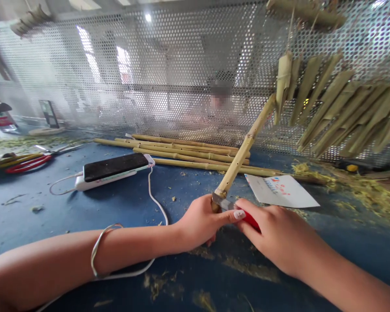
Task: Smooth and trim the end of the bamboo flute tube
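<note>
My left hand grips the lower end of a thin bamboo stick, which slants up and away toward the upper right. My right hand is shut on a knife with a red handle. Its steel blade rests against the stick's lower end. My left thumb reaches across to the blade and touches it or lies very close. A thin bangle circles my left forearm.
Several long bamboo poles lie across the blue worktable, among scattered shavings. A phone on a power bank trails a white cable. A printed paper lies right of the hands. Split bamboo pieces hang before a perforated metal screen, with a person behind it.
</note>
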